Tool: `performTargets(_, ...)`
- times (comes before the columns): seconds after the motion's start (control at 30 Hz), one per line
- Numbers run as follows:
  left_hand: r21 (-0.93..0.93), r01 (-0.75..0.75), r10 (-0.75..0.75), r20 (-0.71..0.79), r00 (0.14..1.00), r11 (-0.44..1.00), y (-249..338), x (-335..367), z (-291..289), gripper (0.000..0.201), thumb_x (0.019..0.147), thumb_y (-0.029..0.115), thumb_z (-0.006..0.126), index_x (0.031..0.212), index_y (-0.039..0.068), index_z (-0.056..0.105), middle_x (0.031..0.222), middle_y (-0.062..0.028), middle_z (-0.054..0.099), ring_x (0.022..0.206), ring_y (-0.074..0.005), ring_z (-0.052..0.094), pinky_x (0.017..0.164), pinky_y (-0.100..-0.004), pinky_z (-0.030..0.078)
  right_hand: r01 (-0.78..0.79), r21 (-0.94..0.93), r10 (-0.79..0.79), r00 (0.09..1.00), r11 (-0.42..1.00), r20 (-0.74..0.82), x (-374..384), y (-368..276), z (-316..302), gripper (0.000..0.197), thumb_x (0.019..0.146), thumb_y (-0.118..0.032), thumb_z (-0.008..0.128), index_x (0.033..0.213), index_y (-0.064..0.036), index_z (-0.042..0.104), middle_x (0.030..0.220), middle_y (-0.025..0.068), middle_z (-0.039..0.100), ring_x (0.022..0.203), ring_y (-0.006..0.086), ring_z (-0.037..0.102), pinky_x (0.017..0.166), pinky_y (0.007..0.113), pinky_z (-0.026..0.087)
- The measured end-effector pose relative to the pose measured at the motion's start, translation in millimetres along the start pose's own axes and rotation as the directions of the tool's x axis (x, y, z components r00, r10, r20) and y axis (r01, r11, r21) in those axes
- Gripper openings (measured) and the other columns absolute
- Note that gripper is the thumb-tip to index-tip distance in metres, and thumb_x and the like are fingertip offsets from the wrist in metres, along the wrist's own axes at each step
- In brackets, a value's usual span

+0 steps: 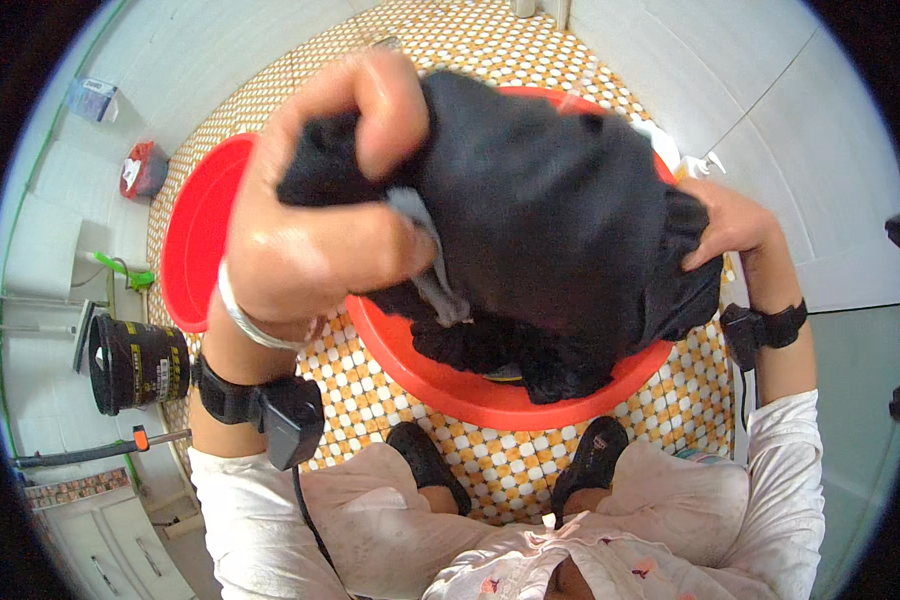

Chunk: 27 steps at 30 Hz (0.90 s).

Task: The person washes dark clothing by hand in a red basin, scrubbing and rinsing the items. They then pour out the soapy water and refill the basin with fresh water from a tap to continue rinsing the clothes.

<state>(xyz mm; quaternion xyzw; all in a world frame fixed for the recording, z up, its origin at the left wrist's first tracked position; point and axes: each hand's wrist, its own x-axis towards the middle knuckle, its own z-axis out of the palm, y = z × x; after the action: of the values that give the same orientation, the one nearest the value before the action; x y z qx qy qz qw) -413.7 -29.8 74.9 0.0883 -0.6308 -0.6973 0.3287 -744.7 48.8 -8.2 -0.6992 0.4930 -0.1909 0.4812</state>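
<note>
A bulky black garment (540, 210), dark and wet-looking, is held up close between my two hands. My left hand (315, 230), with a pale bangle at the wrist, pinches its left side, thumb and fingers curled round the cloth. A grey strip or label (420, 250) shows beside the thumb. On the other side, the fingers of my right hand (735, 220) close over the gathered edge of the cloth. Below hangs part of the black fabric, over a round red basin (470, 405) on the floor; the garment hides most of the basin's inside.
Another red basin (200, 235) stands at the left. A black bucket (140, 365) is near the left wall. A white pump bottle (705, 165) is beyond my right hand. My feet in black shoes (590, 460) are on the patterned tile floor (505, 485).
</note>
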Motion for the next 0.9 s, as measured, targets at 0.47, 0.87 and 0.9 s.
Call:
performTargets(0.47,0.984,0.102,-0.954,0.114,0.276,0.147,-180,-68,-28,0.07,0.074,0.031,0.065,0.135,0.018,0.034,0.108,-0.021,0.059,0.102,-0.0338,0.057,0.089,-0.0382,0.043,0.113,-0.5,0.254,0.753,0.859,0.607,71,56,180,0.064,0.076,-0.056,0.057,0.098,0.0048,0.057,0.094,0.0225,0.062,0.093,0.0329,0.06,0.077,0.042,0.047)
performTargets(0.87,0.887,0.118,-0.652,0.233,0.721,0.447,-277,-69,-15,0.062,0.068,0.028,0.068,0.123,0.01,0.047,0.117,-0.0184,0.05,0.103,-0.0349,0.053,0.09,-0.0394,0.043,-0.078,-0.561,0.37,0.824,0.824,0.428,167,218,185,0.033,0.073,-0.011,0.056,0.105,-0.0054,0.06,0.092,0.0178,0.065,0.077,0.0316,0.063,0.067,0.041,0.049)
performTargets(0.9,0.858,0.151,-0.662,0.255,0.704,0.491,-282,-76,-15,0.057,0.068,0.027,0.068,0.119,0.009,0.049,0.11,-0.0169,0.054,0.101,-0.0323,0.054,0.088,-0.038,0.044,-0.177,-0.45,0.382,0.823,0.875,0.419,169,220,194,0.033,0.072,-0.009,0.055,0.104,-0.0055,0.06,0.091,0.0182,0.064,0.077,0.0316,0.063,0.067,0.041,0.049)
